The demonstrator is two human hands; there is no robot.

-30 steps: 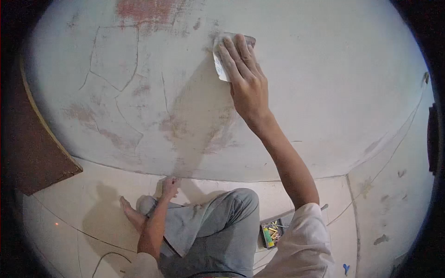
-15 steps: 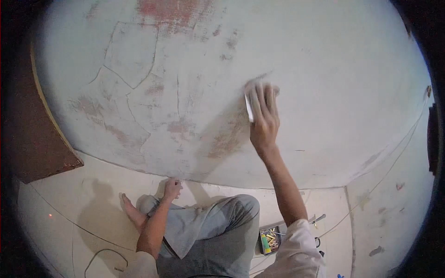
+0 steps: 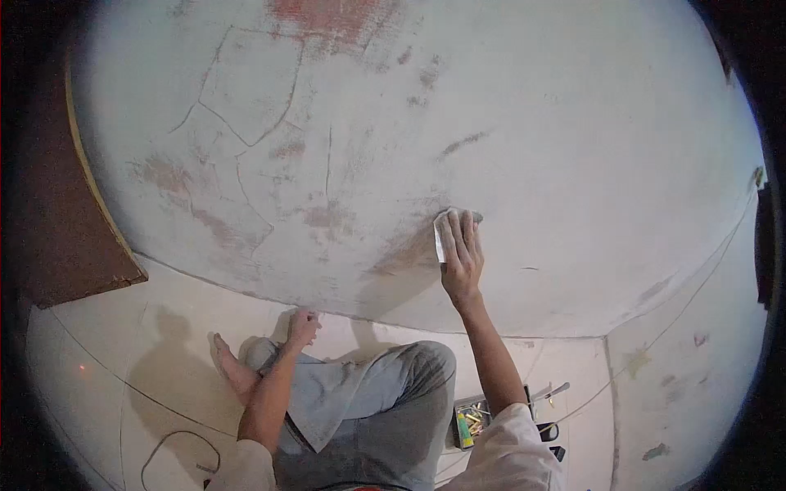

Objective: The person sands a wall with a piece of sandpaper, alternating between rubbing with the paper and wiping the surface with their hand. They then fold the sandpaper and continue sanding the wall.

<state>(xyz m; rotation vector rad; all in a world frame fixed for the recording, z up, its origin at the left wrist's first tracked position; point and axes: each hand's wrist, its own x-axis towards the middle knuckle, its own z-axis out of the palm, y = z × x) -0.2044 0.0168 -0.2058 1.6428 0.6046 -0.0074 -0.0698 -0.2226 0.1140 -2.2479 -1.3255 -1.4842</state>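
My right hand [image 3: 463, 250] presses a folded piece of sandpaper [image 3: 440, 239] flat against the wall [image 3: 589, 180], its pale edge showing left of my fingers. Dust coats those fingers. Left of this hand the wall has worn brownish patches [image 3: 405, 250], outlined cracks and a red patch [image 3: 332, 23] at the top. Low down, my left hand [image 3: 304, 326] is curled beside my knee, close to the foot of the wall. Whatever its fingers may hold is hidden.
A brown wooden panel [image 3: 74, 213] stands at the left. On the tiled floor lie a cable [image 3: 143, 393] and, by my right elbow, a small tray of screws and plugs [image 3: 455, 417] next to a tool [image 3: 550, 393]. A thin wire [image 3: 655, 344] crosses the right side.
My right hand has slid down the wall with the sandpaper, uncovering a dark smudge above it. My left hand stays near the same place. The view has shifted slightly.
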